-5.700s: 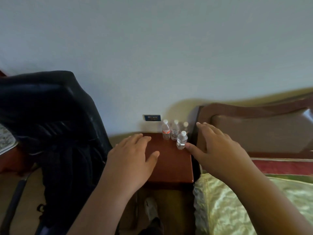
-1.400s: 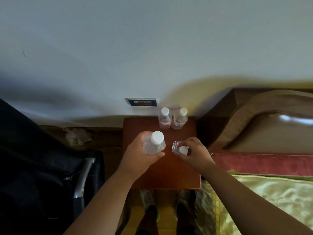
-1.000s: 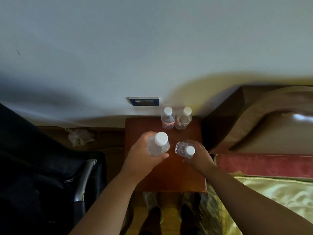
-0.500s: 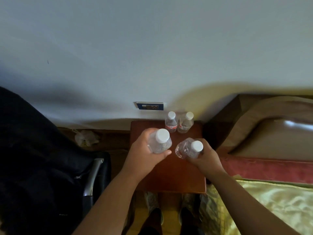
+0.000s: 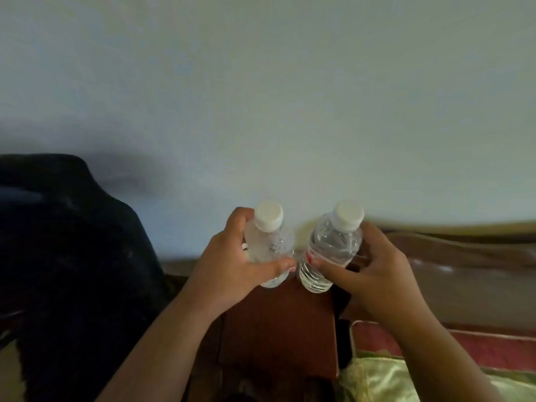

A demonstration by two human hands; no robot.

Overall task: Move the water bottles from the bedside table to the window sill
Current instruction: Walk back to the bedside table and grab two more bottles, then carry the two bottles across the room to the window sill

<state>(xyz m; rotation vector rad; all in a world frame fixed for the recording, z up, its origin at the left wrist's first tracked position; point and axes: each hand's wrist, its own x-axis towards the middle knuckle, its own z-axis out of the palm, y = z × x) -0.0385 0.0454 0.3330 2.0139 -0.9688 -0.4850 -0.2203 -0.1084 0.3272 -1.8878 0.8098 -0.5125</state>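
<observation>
Both bottles up off the bedside table (image 5: 278,329) now, held in the air in front of the pale wall (image 5: 261,97). Half a second back, lower and closer to the tabletop, seen almost cap-on; now raised toward the camera, sides showing, caps near the top.

Left hand (image 5: 232,268) wrapped round the left bottle (image 5: 268,242), thumb across the front low on the body, fingers behind near the neck. Roughly upright, white cap on, cloudy or beaded inside.

Right hand (image 5: 374,274) wrapped round the right bottle (image 5: 330,250), thumb across the front just under a red-printed label, fingers curled behind. Tilted, cap leaning to the right, base toward the left bottle. Clear water inside, ribbed lower body exposed below the thumb. The two bottles just beside each other at the bases; touching or not, cannot tell.

Earlier, two more bottles stood at the far edge of the bedside table against the wall, with a wall plate above; neither visible now, that far edge covered by the hands and the held bottles. Only the near part of the red-brown top in view below the hands.

Dark bulky shape (image 5: 72,271) at left, larger in frame than before. Brown headboard (image 5: 464,256) at right, red strip and green-gold bedcover (image 5: 377,381) at lower right.
</observation>
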